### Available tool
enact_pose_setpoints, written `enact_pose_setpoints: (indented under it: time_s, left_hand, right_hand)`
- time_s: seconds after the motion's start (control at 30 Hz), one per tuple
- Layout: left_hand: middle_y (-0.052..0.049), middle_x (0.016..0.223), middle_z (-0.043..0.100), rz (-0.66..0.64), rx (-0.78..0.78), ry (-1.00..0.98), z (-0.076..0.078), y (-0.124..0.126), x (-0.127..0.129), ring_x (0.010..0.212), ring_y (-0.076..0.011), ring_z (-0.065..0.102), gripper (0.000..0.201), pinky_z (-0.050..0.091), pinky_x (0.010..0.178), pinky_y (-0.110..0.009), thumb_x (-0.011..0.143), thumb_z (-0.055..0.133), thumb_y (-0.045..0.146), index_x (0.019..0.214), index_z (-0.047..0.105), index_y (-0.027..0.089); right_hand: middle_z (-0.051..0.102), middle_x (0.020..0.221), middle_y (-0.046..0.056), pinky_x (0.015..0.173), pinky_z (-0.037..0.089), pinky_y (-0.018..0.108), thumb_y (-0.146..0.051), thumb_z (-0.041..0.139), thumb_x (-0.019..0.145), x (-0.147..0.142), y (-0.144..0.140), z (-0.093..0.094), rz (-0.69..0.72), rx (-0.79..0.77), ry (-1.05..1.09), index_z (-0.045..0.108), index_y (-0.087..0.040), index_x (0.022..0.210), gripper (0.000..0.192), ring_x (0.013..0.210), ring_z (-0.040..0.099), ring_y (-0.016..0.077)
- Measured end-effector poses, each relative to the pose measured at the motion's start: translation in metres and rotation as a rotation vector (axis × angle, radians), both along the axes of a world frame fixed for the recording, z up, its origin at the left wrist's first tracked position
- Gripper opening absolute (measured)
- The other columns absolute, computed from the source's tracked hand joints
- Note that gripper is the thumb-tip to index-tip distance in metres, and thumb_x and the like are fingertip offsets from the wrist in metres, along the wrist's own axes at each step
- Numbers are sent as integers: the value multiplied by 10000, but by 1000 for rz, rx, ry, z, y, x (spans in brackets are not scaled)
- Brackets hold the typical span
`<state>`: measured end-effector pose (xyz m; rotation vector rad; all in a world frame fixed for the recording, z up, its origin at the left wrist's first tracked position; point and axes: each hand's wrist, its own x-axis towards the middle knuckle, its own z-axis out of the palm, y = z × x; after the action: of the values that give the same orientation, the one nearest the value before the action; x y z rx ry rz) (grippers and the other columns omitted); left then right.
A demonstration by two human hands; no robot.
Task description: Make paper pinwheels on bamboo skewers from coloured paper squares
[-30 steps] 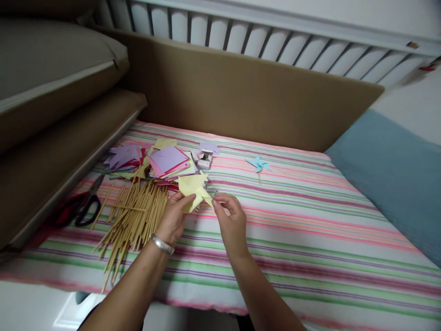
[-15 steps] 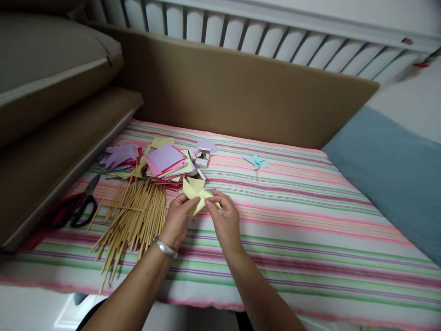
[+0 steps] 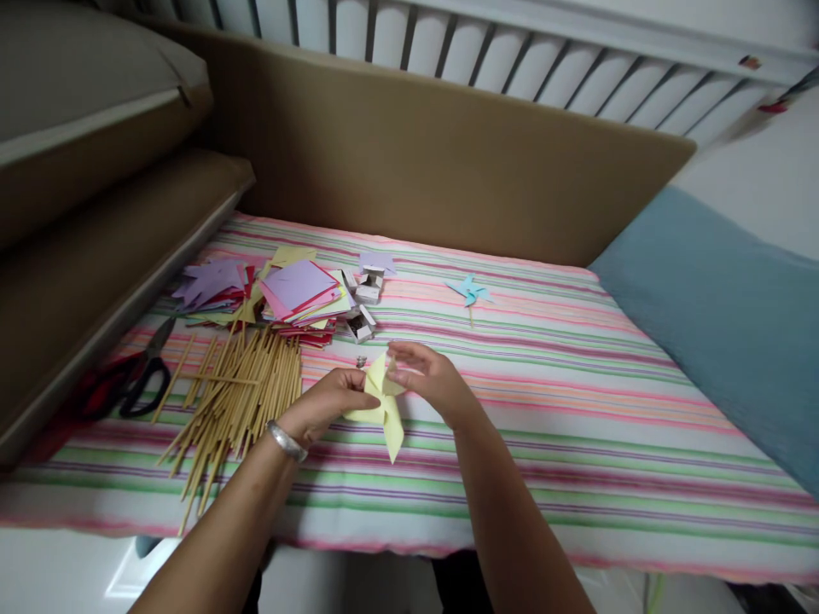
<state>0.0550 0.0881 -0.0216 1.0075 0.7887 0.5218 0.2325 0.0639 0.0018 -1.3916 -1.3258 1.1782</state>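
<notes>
Both of my hands hold a pale yellow folded paper pinwheel (image 3: 386, 411) just above the striped bed cover (image 3: 576, 426). My left hand (image 3: 326, 408), with a silver bracelet at the wrist, pinches its left side. My right hand (image 3: 427, 377) pinches its upper middle with the fingertips. One paper tip hangs down below my hands. A pile of thin bamboo sticks (image 3: 236, 401) lies just left of my left hand.
A stack of coloured paper squares (image 3: 300, 292) and small white boxes (image 3: 366, 294) lie behind the sticks. Black-handled scissors (image 3: 137, 375) rest at the left edge. A finished blue pinwheel (image 3: 470, 292) lies farther back. A brown padded board (image 3: 448, 162) and a blue cushion (image 3: 723, 315) border the bed.
My hands have drawn nearer to me with the yellow paper. The paper has been folded in and turned, so one tip now points down.
</notes>
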Motion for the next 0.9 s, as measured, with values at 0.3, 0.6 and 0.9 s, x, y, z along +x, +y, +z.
enact_pose_setpoints:
  time_s: [0.3, 0.6, 0.9]
  left_hand:
    - [-3, 616, 624, -6, 58, 114, -4, 3, 0, 529, -96, 489, 202, 326, 547, -229, 534, 717, 213, 695, 660, 105]
    - [-24, 671, 668, 158, 6, 45, 1, 10, -12, 589, -117, 545, 229, 370, 614, -239, 527, 753, 239, 700, 672, 114]
    - [-40, 703, 688, 128, -16, -17, 6, 9, -13, 634, -135, 566, 218, 382, 647, -249, 518, 767, 223, 688, 682, 114]
  right_hand:
    - [656, 805, 4, 724, 445, 284, -248, 696, 649, 4, -1, -11, 218, -243, 94, 644, -156, 865, 240, 739, 596, 150]
    - [643, 967, 66, 830, 469, 355, -297, 666, 675, -3, -4, 3, -86, 57, -61, 628, -200, 730, 118, 940, 599, 208]
    - [530, 1220, 69, 965, 376, 364, -260, 658, 684, -12, -9, 0, 130, 41, -257, 662, -214, 771, 99, 1225, 426, 232]
